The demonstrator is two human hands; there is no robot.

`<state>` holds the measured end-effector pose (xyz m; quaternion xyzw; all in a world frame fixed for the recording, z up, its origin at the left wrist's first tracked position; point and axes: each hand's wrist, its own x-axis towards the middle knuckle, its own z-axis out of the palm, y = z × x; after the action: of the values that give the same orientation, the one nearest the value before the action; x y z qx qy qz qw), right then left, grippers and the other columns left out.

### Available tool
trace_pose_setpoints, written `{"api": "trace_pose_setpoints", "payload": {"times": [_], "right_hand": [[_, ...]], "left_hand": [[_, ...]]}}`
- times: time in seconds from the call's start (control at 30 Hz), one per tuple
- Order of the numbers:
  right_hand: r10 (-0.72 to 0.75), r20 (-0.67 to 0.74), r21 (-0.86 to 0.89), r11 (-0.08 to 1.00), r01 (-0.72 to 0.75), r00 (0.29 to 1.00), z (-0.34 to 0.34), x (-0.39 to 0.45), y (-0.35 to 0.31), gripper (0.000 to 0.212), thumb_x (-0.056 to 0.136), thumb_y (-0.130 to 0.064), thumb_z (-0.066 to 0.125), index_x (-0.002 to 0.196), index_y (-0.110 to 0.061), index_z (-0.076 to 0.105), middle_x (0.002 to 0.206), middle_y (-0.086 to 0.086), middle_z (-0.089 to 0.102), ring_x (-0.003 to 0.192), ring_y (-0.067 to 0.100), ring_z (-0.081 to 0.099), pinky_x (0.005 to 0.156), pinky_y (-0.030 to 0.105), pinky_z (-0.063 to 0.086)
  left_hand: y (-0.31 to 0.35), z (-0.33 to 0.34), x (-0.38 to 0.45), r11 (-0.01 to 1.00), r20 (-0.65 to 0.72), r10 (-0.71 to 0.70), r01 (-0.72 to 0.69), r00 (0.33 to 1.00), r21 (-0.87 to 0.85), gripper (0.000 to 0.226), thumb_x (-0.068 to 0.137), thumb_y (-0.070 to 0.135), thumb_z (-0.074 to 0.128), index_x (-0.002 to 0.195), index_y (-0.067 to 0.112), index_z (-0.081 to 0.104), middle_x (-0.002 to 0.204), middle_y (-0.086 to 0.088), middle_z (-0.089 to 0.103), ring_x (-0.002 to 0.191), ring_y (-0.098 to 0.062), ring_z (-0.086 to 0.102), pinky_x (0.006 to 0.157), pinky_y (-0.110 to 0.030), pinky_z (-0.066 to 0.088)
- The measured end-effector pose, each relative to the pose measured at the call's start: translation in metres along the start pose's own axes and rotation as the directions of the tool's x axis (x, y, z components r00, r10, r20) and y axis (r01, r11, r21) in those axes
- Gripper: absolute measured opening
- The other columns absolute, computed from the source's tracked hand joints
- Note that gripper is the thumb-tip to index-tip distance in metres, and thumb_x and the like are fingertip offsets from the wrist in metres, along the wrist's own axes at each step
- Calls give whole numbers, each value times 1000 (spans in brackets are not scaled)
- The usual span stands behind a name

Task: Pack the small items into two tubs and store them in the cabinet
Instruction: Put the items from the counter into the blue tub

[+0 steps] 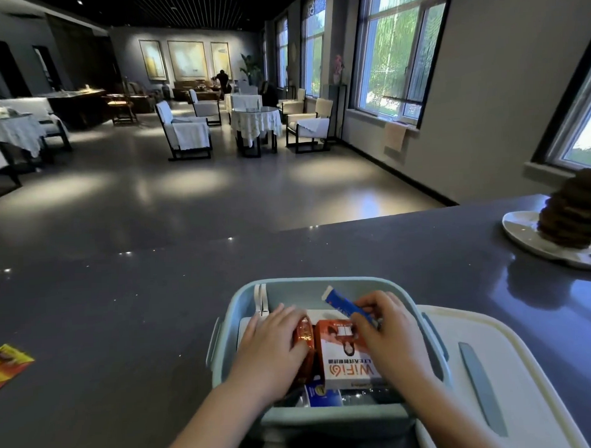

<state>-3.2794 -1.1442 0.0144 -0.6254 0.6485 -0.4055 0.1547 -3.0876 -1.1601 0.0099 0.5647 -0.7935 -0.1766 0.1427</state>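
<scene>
A pale blue tub (289, 286) stands on the dark counter in front of me. Inside lie an orange and white box marked WiFi 6 (342, 359), a shiny orange packet (304, 330), a blue tube-shaped pack (340, 301), a small blue and white box (322, 395) and a white clip (261, 300). My left hand (273, 345) rests over the orange packet with its fingers curled round it. My right hand (388, 334) pinches the blue pack at the tub's right side, over the WiFi box.
A white lid with a grey-blue handle (486, 368) lies right of the tub. A white plate (522, 236) carrying a stack of brown discs (571, 210) stands at the far right. An orange and yellow card (6, 364) lies at the counter's left edge.
</scene>
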Motion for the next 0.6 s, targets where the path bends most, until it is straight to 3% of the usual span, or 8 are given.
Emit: {"api": "trace_pose_setpoints", "payload": {"times": [0.07, 0.2, 0.4, 0.5, 0.6], "right_hand": [[40, 94, -86, 996, -32, 995, 0, 3, 7, 17, 88, -23, 64, 88, -36, 53, 92, -15, 53, 80, 4, 59, 69, 29, 56], [23, 132, -212, 977, 6, 991, -2, 14, 8, 13, 89, -27, 63, 89, -35, 53, 93, -15, 53, 81, 4, 58, 73, 27, 56], [-20, 186, -433, 896, 100, 982, 9, 37, 9, 10, 92, -29, 57, 100, -33, 61, 102, -15, 58, 99, 8, 54, 91, 27, 41], [30, 243, -434, 897, 81, 969, 17, 38, 10, 13, 94, -29, 52, 99, -35, 63, 104, -15, 60, 103, 9, 54, 93, 29, 42], [67, 213, -369, 929, 16, 975, 15, 36, 6, 15, 94, -27, 52, 102, -34, 63, 106, -13, 61, 98, 7, 56, 86, 26, 48]], "left_hand": [[-3, -5, 0, 999, 7, -17, 17, 1000, 50, 51, 95, 36, 39, 145, 35, 25, 154, 16, 24, 144, -2, 8, 120, -39, -2], [-8, -7, 6, 995, 79, -32, 24, 996, 97, 62, 92, 60, 35, 147, 37, 18, 156, 16, 17, 145, -5, 7, 119, -43, -1], [0, 12, 15, 997, 177, -6, -7, 984, 72, 77, 88, 69, 29, 148, 40, -8, 158, 14, -6, 145, -6, -6, 118, -46, -7], [-1, 16, 15, 998, 147, 7, -15, 989, 55, 75, 88, 70, 28, 148, 41, -7, 159, 12, -5, 145, -6, -5, 118, -45, -8], [-3, 13, 10, 1000, 93, 11, -12, 996, 5, 77, 85, 72, 26, 149, 39, 0, 159, 11, -1, 146, -9, 0, 119, -42, -1]]}}
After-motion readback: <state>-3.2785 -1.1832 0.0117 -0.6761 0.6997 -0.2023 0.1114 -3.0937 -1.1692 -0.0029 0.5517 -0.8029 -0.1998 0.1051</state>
